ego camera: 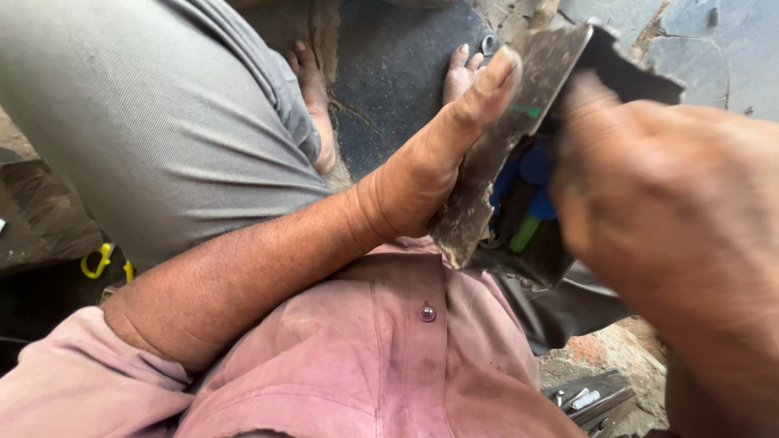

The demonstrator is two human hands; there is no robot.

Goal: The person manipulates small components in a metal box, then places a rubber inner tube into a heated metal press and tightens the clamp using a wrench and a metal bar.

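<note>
1. Nearest the lens, my right hand [682,235] fills the right side of the frame, blurred. It sits against the open side of the metal casing [519,138]; I cannot tell whether its fingers are closed on anything.
2. My left hand [430,162] grips the casing from the left, at centre frame. The palm presses on its worn flat face and one finger stretches up along it to the top edge.
3. The casing is tilted, held in the air above my pink shirt [389,357], its upper end at top centre.
4. Inside the casing I see blue parts [531,174] and a green piece [526,233], packed close together; what else lies in there is hidden by my right hand.
5. Judging from this: the casing's ragged upper right edge could cut my right hand if it slips, and the tilt could let loose pieces drop out onto my lap.
6. At lower right a small open box [592,397] lies on the ground with pale bits in it, too small to tell.
7. Further off, my bare feet [462,73] rest on a dark mat [398,73] at top centre; a yellow hook [97,261] lies at left.
</note>
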